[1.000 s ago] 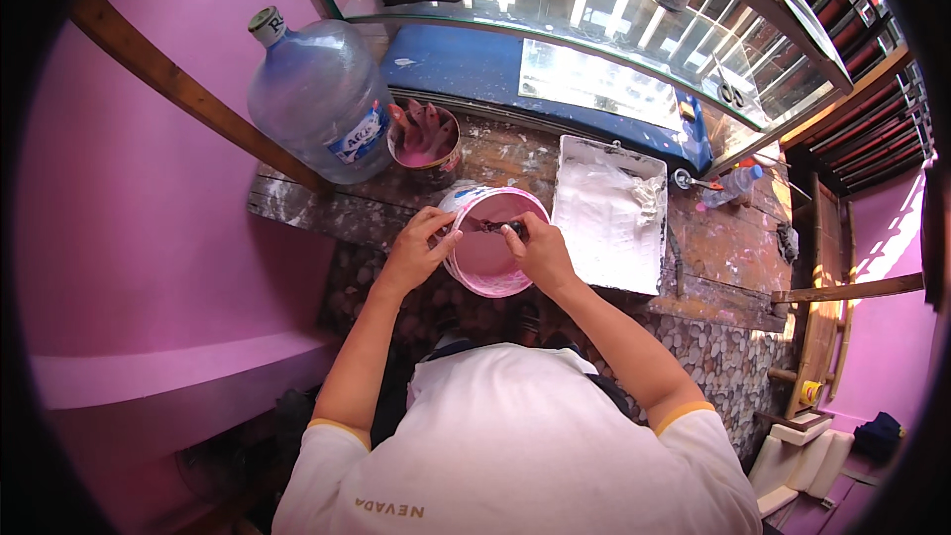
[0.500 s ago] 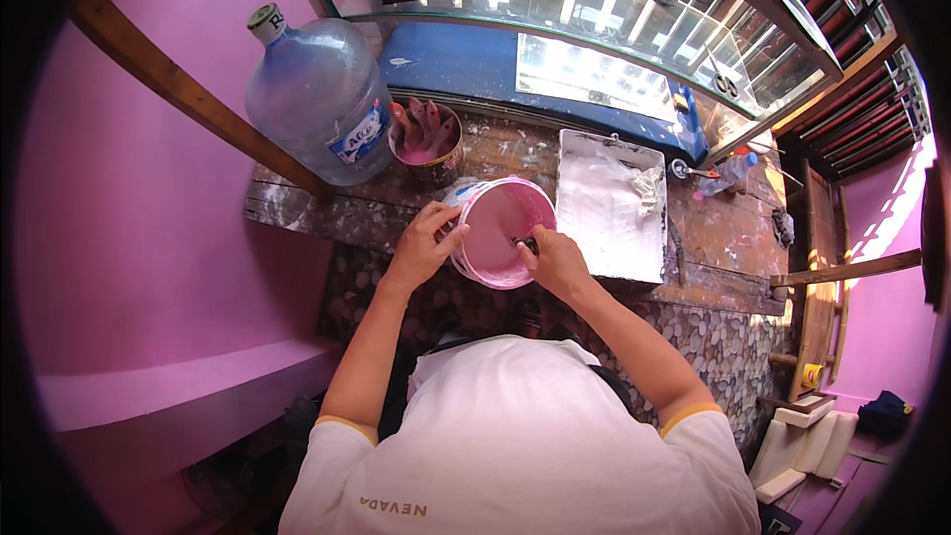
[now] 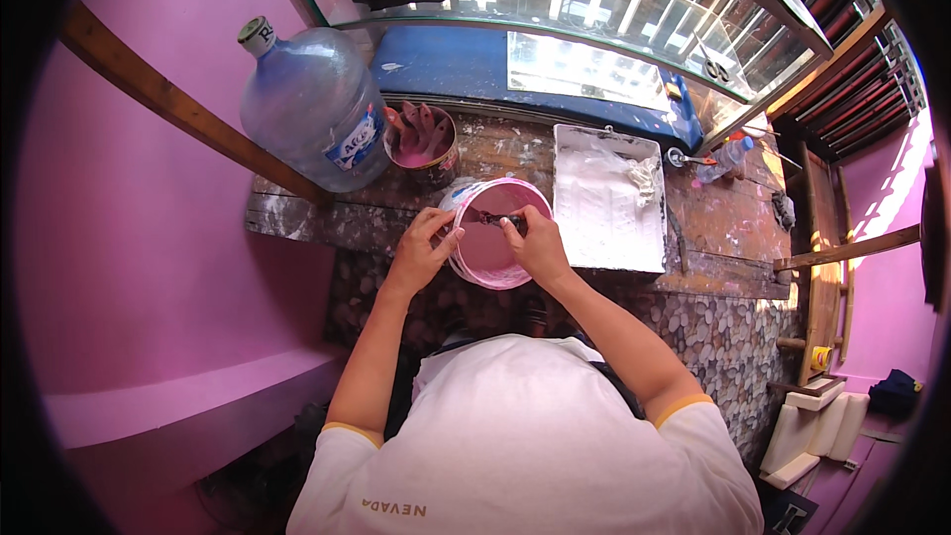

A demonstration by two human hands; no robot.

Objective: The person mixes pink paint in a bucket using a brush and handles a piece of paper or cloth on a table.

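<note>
My left hand [image 3: 425, 248] is closed on the left rim of a white, pink-smeared bucket [image 3: 508, 281] holding pale pink paint [image 3: 489, 250]. My right hand [image 3: 538, 246] is closed on a small dark tool [image 3: 500, 220] inside the bucket's upper part, its far end close to the left rim; exactly what the tool is, I cannot tell. Just right of the bucket lies a white paint tray [image 3: 601, 226] smeared with pale paint, with a crumpled whitish piece at its right side. Behind the bucket stands a tub [image 3: 436, 166] containing several pink-stained, finger-like items.
The paint-spattered wooden table [image 3: 307, 216] also carries a large water jug [image 3: 302, 109], a small plastic bottle [image 3: 721, 163] and a red-handled tool [image 3: 691, 159]. Behind are a blue board [image 3: 441, 59] and glass shelf [image 3: 584, 10]. Wooden posts [image 3: 168, 79] and pink walls flank the table.
Between half a second ago and now, the dark tool in my right hand has moved up and leftward across the bucket, back toward where it was one second ago. My left hand keeps its grip.
</note>
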